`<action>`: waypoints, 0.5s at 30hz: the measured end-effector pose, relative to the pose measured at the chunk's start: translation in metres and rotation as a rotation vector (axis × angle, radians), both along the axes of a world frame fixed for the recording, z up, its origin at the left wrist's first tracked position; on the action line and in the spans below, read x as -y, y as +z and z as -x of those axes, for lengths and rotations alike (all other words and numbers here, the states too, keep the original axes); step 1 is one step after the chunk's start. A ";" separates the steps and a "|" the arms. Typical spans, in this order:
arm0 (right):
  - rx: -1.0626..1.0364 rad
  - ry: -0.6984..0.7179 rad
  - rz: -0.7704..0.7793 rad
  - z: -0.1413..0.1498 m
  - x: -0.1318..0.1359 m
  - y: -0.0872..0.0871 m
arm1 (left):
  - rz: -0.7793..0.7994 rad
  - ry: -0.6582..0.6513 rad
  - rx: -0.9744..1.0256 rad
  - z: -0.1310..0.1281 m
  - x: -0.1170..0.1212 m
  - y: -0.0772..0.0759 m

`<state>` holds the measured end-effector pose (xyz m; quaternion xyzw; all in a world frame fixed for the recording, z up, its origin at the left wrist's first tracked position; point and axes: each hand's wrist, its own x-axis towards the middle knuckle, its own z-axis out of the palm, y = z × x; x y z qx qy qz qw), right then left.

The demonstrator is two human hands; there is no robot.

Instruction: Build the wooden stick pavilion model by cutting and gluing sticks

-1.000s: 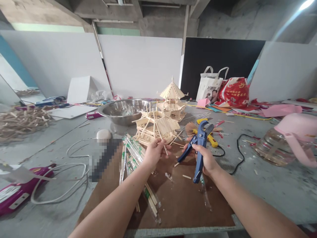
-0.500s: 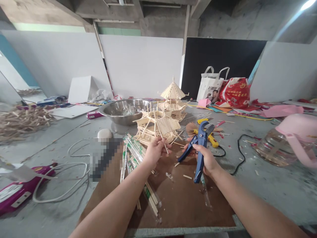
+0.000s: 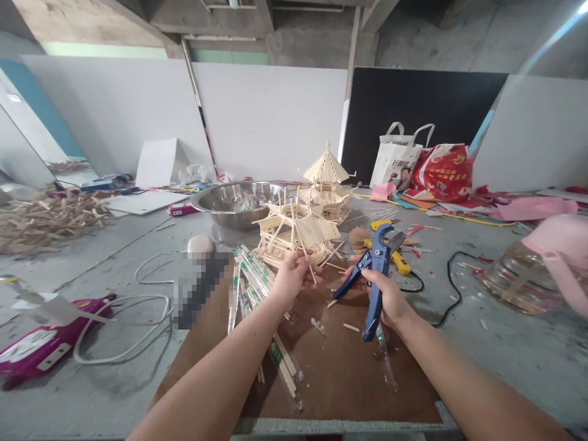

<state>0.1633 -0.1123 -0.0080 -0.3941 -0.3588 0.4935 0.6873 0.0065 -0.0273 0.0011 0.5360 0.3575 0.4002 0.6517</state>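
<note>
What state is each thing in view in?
Left hand: grip closed on a thin stick
Right hand: grip around blue cutter
Blue cutter: handles spread
Front stick model: roof partly covered
Rear stick model: pointed roof on
Steel basin: upright, plastic inside
Jug: pink lid on

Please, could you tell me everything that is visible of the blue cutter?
The blue cutter has a curved head, a grey, metal-looking blade, light round rivets and two handles spread apart. The right hand holds it over the brown board, head pointing away from the person, longer handle toward them.
</note>
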 end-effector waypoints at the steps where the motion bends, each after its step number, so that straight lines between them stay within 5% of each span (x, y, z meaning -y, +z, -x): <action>1: 0.007 0.002 0.001 0.000 0.000 0.000 | -0.001 -0.003 -0.003 0.000 -0.001 -0.001; 7: 0.201 -0.043 -0.038 0.000 0.003 0.001 | -0.014 -0.008 0.002 0.000 0.000 -0.001; 15: 1.339 -0.251 -0.219 -0.015 0.015 0.018 | -0.161 -0.004 -0.133 -0.001 0.005 -0.012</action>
